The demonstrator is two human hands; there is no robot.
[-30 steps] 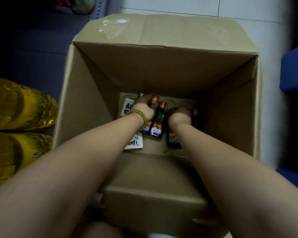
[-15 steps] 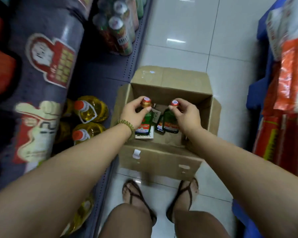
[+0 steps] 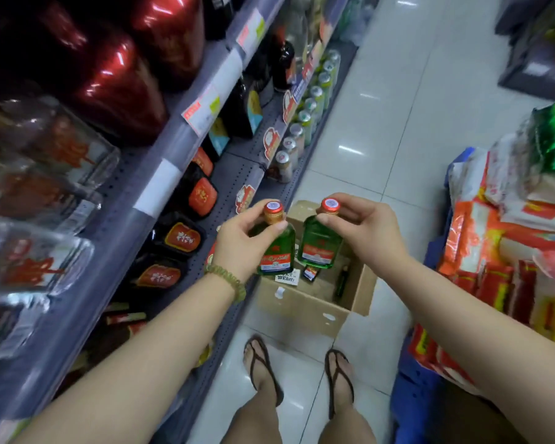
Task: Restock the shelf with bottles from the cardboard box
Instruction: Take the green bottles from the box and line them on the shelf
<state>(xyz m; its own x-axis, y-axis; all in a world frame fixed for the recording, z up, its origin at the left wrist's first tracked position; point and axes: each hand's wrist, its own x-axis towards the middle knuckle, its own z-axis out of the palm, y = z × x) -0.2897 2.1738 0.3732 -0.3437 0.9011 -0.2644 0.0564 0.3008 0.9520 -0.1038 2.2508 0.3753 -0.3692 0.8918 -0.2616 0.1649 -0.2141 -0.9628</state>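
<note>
- L hand [image 3: 242, 238] pinches neck of a green bottle [image 3: 277, 251] just under its red cap; thumb on the side facing the other hand, other fingers curled behind the neck. Bottle hangs upright below the fingers.
- R hand [image 3: 370, 229] holds 2nd green bottle [image 3: 319, 246] the same way: thumb + forefinger at the neck/cap, rest of fingers loosely curled, body hanging below.
- The 2 bottles sit side by side between the hands, near but apart, directly above the cardboard box [image 3: 305, 307] on the floor.
- Box is below both hands; a few more bottles [image 3: 311, 272] lie at its bottom, so task prob. not near done.
- Shelf [image 3: 161, 184] is to the L of the L hand, w/ stocked rows above and below hand level.
- Pose: both forearms extended fwd, wrists roughly level, palms turned inward toward each other; green bead bracelet [image 3: 226, 283] on L wrist.
- Step (judgement): carrying a pair from box to shelf.
- To do it well: neck pinch is thin for glass, so keep bottles vertical, no swinging; don't let them knock together.
- Swing L bottle in first since it's nearer the shelf, then R; set base down flat before releasing, label facing out.
- Target slot not identifiable; shelf rows blurred.
</note>
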